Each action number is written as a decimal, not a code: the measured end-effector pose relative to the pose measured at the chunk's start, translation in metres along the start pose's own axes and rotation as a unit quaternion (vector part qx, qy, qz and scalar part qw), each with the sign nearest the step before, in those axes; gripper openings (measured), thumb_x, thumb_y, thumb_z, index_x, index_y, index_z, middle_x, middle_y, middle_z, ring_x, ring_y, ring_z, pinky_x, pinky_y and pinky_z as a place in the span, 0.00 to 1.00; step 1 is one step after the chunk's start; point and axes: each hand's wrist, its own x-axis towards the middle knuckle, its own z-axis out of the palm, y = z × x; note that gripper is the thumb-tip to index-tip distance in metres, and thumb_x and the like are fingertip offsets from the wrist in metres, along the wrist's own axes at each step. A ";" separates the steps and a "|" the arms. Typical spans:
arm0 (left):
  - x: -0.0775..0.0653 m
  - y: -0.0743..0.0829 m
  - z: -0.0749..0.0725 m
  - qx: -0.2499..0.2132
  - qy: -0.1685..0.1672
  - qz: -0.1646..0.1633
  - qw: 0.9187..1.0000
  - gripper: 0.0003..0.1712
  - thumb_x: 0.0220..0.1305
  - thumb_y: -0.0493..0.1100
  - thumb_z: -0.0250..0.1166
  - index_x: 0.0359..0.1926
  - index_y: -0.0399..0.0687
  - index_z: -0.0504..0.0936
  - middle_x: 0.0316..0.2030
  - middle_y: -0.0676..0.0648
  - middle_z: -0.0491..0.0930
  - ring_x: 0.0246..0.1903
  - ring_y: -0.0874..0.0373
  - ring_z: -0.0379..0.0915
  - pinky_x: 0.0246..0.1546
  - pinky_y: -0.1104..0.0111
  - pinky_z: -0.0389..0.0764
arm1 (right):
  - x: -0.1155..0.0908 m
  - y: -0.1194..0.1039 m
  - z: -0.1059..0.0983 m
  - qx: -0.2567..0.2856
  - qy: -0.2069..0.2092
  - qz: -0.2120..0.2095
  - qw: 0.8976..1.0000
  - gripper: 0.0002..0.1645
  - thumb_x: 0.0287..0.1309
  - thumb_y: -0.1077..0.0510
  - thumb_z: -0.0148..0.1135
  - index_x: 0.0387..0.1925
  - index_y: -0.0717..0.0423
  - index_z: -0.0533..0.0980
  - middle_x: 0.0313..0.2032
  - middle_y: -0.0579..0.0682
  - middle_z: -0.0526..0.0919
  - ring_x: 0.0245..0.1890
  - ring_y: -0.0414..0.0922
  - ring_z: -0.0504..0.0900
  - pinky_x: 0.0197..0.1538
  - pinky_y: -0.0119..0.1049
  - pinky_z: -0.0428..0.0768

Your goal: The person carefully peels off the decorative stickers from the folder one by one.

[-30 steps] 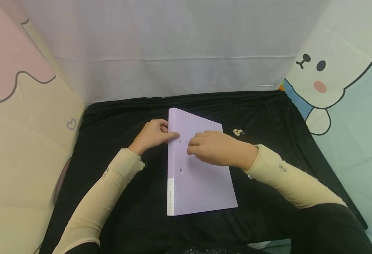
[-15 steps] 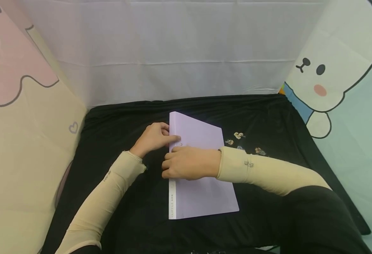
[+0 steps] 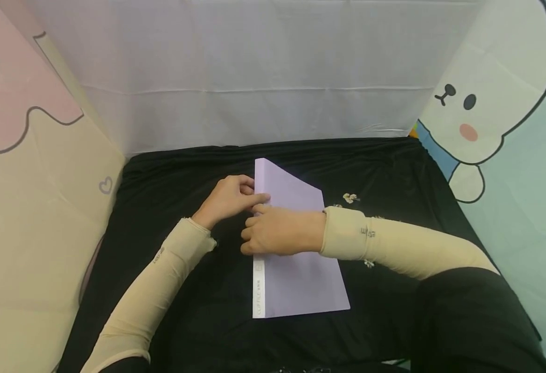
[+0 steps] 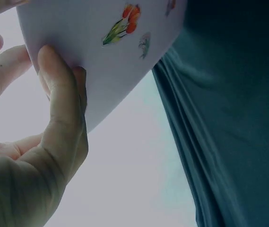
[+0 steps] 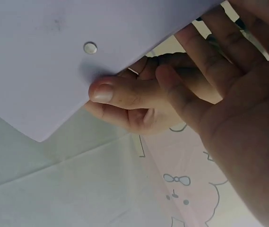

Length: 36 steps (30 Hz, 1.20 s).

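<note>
A lilac clip file (image 3: 303, 287) stands tilted at the middle of the black cloth, its white-labelled spine to the left. My left hand (image 3: 228, 201) pinches the upper spine, thumb on the near cover. My right hand (image 3: 282, 231) reaches across that cover from the right, its fingers at the spine just below the left thumb. In the right wrist view the right fingers (image 5: 217, 56) are fairly straight along the file's edge, and a round metal rivet (image 5: 90, 48) shows near the left thumb. Tulip stickers (image 4: 127, 21) decorate the other cover in the left wrist view.
Small flower pieces (image 3: 349, 198) lie on the black cloth (image 3: 198, 305) right of the file, some partly hidden by the right sleeve. A plain pale curtain (image 3: 273, 77) hangs behind, with cartoon-printed cloths (image 3: 492, 93) at both sides.
The right hand has moved left and down across the cover to the spine, covering the rivets. The left hand keeps its pinch; the file has shifted slightly right.
</note>
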 end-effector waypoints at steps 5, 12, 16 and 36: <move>-0.001 -0.003 0.000 -0.056 -0.005 0.014 0.998 0.33 0.62 0.63 0.68 0.55 0.42 0.80 0.38 0.50 0.86 0.32 0.54 0.86 0.43 0.56 0.82 | -0.018 0.009 -0.007 0.012 0.022 0.008 1.000 0.25 0.55 0.57 0.75 0.56 0.42 0.79 0.49 0.43 0.82 0.49 0.45 0.77 0.61 0.46 0.68; -0.003 -0.025 0.008 -0.113 0.000 0.006 0.994 0.32 0.67 0.64 0.63 0.53 0.40 0.81 0.41 0.40 0.86 0.32 0.50 0.84 0.39 0.54 0.84 | -0.052 0.025 -0.017 0.007 0.076 0.021 0.997 0.27 0.47 0.62 0.80 0.49 0.45 0.79 0.45 0.44 0.82 0.50 0.46 0.78 0.62 0.47 0.70; -0.006 -0.037 0.016 -0.119 -0.017 -0.009 0.993 0.31 0.70 0.60 0.62 0.53 0.36 0.81 0.42 0.36 0.85 0.32 0.50 0.84 0.40 0.52 0.83 | -0.070 0.032 -0.021 0.014 0.118 0.038 0.992 0.31 0.40 0.66 0.83 0.46 0.45 0.78 0.43 0.45 0.81 0.51 0.47 0.78 0.62 0.48 0.70; -0.024 -0.099 0.057 -0.286 -0.147 -0.122 0.939 0.30 0.76 0.53 0.55 0.58 0.26 0.75 0.41 0.36 0.82 0.38 0.50 0.83 0.40 0.59 0.84 | -0.093 0.055 -0.021 0.056 0.333 0.064 0.939 0.29 0.49 0.68 0.77 0.52 0.50 0.76 0.48 0.49 0.81 0.55 0.50 0.78 0.57 0.50 0.74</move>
